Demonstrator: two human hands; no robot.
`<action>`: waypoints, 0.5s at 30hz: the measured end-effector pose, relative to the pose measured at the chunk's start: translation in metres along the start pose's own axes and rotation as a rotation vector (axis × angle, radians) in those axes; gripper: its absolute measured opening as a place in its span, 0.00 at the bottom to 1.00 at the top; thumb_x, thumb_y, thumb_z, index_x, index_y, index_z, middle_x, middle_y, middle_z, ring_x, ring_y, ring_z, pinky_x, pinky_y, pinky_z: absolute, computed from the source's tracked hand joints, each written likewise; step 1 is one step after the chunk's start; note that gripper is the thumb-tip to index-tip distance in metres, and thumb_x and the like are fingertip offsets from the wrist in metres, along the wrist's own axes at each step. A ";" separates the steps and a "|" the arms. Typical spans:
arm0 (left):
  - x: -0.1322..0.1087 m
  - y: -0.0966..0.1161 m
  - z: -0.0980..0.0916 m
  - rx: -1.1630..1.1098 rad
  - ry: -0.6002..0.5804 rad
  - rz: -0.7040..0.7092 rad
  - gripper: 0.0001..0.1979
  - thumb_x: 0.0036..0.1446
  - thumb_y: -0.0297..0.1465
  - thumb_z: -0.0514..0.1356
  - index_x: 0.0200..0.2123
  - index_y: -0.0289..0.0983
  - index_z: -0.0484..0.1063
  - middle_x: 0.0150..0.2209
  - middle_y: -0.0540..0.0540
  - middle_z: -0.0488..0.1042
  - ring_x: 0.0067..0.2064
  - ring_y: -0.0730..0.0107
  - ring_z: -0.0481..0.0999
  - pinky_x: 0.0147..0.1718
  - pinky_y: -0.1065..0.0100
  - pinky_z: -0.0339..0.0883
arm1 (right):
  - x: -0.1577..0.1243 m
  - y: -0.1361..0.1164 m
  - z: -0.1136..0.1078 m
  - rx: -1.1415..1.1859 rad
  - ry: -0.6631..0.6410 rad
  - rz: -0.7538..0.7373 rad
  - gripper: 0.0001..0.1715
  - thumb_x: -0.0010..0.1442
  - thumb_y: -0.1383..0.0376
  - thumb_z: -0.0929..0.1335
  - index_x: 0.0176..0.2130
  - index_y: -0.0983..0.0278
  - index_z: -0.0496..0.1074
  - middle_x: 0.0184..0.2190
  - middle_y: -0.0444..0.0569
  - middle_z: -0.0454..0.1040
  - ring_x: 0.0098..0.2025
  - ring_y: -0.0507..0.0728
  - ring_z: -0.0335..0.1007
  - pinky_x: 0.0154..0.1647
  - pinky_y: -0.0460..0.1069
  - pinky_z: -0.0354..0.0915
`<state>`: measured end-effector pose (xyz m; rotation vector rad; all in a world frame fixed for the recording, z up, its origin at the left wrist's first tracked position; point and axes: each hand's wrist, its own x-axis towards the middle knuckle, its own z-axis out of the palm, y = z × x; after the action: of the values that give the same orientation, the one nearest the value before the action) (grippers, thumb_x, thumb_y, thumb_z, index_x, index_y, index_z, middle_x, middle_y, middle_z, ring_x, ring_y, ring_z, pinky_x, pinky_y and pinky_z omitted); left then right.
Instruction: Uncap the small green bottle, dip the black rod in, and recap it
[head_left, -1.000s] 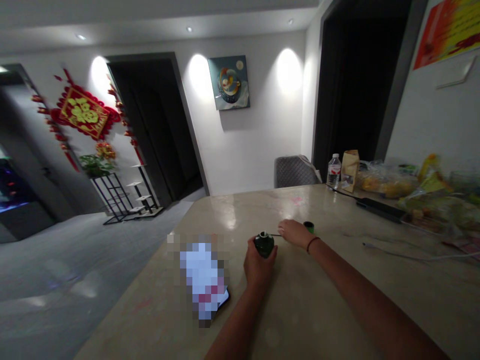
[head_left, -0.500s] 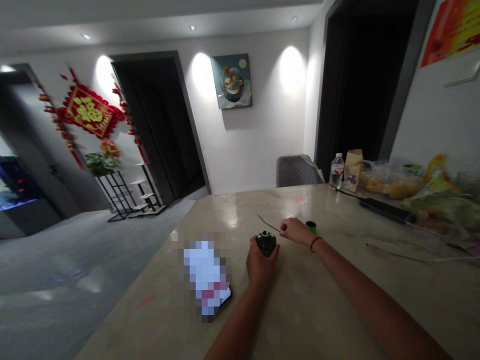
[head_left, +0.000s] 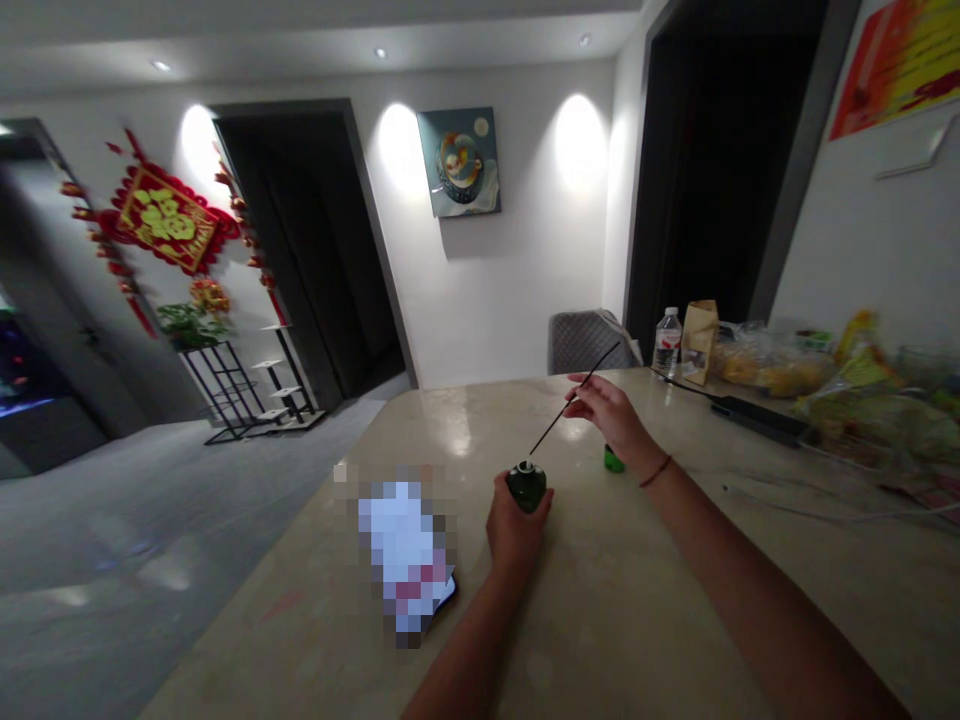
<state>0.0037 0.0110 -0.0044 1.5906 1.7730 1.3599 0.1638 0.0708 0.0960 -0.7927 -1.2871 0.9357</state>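
White wall beyond, glossy table beneath, the hands clasp a bottle and pinch a stick.

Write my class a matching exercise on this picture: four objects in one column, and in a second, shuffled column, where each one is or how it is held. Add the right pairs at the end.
Column one
1. small dark jar
2. thin dark stick
3. green cylinder
4. clear plastic bottle

Column two
A. held at a slant in the right hand
B. standing next to the brown paper bag
C. gripped in the left hand
D. on the table, near the reddish bracelet

Right pairs: 1-C, 2-A, 3-D, 4-B
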 end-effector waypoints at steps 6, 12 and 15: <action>0.000 0.001 -0.001 0.017 -0.009 -0.001 0.29 0.42 0.43 0.61 0.47 0.39 0.58 0.41 0.43 0.71 0.41 0.65 0.72 0.38 0.68 0.62 | -0.008 0.007 0.023 -0.152 -0.075 -0.119 0.18 0.55 0.60 0.60 0.44 0.65 0.61 0.30 0.45 0.67 0.27 0.48 0.67 0.32 0.47 0.67; -0.001 0.001 -0.001 0.047 -0.003 0.004 0.28 0.43 0.43 0.60 0.47 0.39 0.58 0.41 0.44 0.71 0.41 0.64 0.72 0.37 0.68 0.62 | -0.013 0.026 0.030 -0.522 -0.263 -0.011 0.21 0.53 0.66 0.61 0.47 0.68 0.61 0.30 0.47 0.71 0.30 0.50 0.67 0.36 0.47 0.63; 0.000 -0.001 0.000 0.063 0.004 0.028 0.28 0.43 0.43 0.59 0.47 0.39 0.57 0.41 0.44 0.71 0.41 0.64 0.71 0.37 0.68 0.62 | -0.012 0.033 0.025 -0.676 -0.305 0.119 0.23 0.51 0.68 0.62 0.48 0.71 0.61 0.30 0.49 0.71 0.31 0.51 0.66 0.35 0.46 0.62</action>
<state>0.0034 0.0107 -0.0050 1.6526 1.8185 1.3330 0.1343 0.0736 0.0648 -1.2914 -1.8821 0.7274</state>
